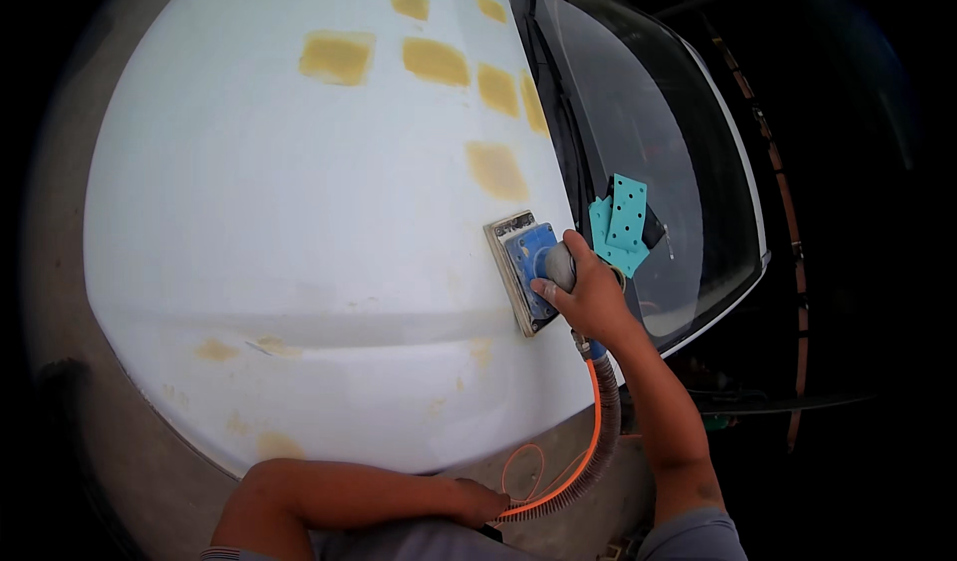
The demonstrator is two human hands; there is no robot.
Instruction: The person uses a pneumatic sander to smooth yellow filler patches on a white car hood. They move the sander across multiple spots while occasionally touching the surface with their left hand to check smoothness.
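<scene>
My right hand (588, 292) grips a blue rectangular sander (528, 250), resting on the white car bonnet (249, 182) beside its windscreen edge. A grey corrugated hose (602, 441) and an orange air line (596, 391) hang from the sander. My left hand (480, 499) is closed on the hose low by my body, its fingers partly hidden. The bonnet carries several yellow filler patches (336, 57). Several turquoise perforated sanding sheets (626, 217) lie on the windscreen, over a dark object.
The windscreen (698, 242) and black wipers (558, 112) border the bonnet on the right. A grey floor (140, 411) shows past the bonnet's left edge. A thin orange loop of line (523, 451) hangs below the bonnet's near edge. The far right is dark.
</scene>
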